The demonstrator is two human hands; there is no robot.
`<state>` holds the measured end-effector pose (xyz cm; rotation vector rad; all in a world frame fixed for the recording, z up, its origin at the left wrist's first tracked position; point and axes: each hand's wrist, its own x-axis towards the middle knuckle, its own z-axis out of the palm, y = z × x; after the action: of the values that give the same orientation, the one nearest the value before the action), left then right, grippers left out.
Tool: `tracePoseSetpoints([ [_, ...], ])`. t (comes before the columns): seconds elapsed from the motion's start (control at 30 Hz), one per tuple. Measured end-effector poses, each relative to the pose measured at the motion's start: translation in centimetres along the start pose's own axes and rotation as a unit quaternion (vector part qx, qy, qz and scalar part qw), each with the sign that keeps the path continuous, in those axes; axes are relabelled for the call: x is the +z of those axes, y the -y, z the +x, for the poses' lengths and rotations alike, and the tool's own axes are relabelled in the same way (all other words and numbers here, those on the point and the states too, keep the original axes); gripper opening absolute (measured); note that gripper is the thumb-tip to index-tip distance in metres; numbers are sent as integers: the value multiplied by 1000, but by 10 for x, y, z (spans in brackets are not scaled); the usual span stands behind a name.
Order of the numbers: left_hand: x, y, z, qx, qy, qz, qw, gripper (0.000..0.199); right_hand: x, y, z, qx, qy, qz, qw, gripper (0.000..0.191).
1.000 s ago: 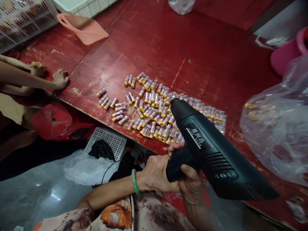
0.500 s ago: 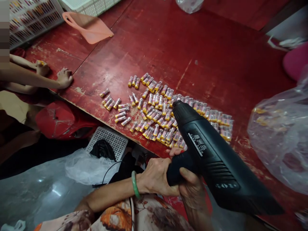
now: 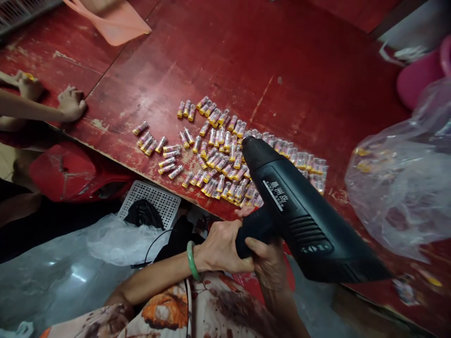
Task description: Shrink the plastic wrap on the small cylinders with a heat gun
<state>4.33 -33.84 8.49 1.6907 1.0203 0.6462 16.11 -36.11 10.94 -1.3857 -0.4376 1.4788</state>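
The person's left hand is clenching the grip of a black heat gun, with a green jade bangle sitting on that wrist. The right hand is grasping the same grip from below, thumb lying across it. Both hands are closed on the tool, and neither is touching the small shrink-wrapped tubes, which are lying in a loose, mostly single layer on a worn red-painted wooden table. The tubes have yellow ends and pinkish printed labels.

The heat gun is hovering over the near edge of the tubes, nozzle tilted down and pointing into them. Whether it is running cannot be told.

Everything else is placed from the tubes. A co-worker's two hands are resting on the table to the left, well apart from them, one pinching something small and yellow. A pink plastic scoop is lying beyond them, toward the far left. A clear plastic bag with yellow-tipped items inside is sitting to the right, with a pink plastic tub past it. Below the table edge, nearer the person, a white plastic mesh crate is holding a black cloth, beside a loose clear plastic sheet.
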Motion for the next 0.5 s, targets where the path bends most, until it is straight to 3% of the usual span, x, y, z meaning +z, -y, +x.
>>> tracePoseSetpoints([
  [0.2,2,0,-1,20,-19,9,1000,31,-8,-4,8,-19,72,1,997,53],
  [0.37,2,-1,2,30,-31,12,999,28,-3,0,10,-21,41,28,999,55],
  [0.5,1,-5,0,6,-8,6,1000,24,0,4,8,-15,21,42,999,50],
])
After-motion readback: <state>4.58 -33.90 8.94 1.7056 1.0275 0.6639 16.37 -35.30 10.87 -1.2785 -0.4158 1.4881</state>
